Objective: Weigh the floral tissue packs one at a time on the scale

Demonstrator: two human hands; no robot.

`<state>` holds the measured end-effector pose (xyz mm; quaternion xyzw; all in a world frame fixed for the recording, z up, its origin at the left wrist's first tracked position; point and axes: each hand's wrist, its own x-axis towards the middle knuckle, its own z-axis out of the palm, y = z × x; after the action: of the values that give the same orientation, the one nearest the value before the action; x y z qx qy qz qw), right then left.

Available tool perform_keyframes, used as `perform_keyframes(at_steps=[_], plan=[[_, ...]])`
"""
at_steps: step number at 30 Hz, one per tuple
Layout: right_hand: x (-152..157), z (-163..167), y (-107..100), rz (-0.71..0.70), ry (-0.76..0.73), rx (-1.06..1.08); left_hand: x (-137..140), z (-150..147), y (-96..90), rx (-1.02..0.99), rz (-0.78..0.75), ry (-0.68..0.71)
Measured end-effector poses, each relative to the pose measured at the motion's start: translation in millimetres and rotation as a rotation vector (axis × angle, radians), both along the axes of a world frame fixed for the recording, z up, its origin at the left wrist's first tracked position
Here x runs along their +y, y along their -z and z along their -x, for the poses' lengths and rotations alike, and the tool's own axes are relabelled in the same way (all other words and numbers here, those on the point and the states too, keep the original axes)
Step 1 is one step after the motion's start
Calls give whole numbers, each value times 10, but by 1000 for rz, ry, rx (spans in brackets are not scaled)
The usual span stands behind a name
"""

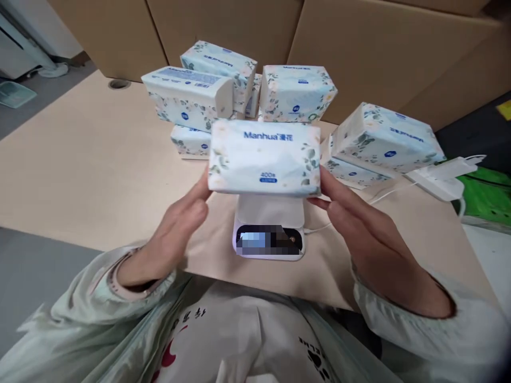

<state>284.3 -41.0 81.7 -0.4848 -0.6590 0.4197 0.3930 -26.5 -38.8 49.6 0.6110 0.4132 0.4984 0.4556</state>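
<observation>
A white and pale blue pack of tissues [264, 159] with floral print is level in front of me. My left hand [171, 234] presses on its left end, and my right hand [359, 229] is at its right end, so the pack is gripped between them. Most of the fingertips are hidden at the pack's ends. Directly below is a small white digital scale [271, 210], its display blurred out. The pack covers the back of the scale; whether it rests on the plate I cannot tell.
Several similar tissue packs stand stacked behind, including one at left [186, 98] and one at centre [297, 93]. To the right are two more stacked packs [391, 135] beside a white power strip [437, 183]. A thin cable runs to the scale. Cardboard boxes [231, 21] line the table's [80, 159] back.
</observation>
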Motion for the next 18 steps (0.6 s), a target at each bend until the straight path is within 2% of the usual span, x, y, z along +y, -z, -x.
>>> perform_keyframes(at_steps=[3,5,8,12,18], plan=[[-90,-171,269,57,83,-1,133,-142,164,39,80,174],[-79,-200,439,75,98,21,186,-206,247,61,108,163],[-34,-200,623,-38,125,82,212,-238,341,81,78,-2],[-12,-206,771,-232,231,160,249,-205,422,18,-46,-263],[-15,-223,852,-195,282,138,322,-222,381,-57,-69,-353]])
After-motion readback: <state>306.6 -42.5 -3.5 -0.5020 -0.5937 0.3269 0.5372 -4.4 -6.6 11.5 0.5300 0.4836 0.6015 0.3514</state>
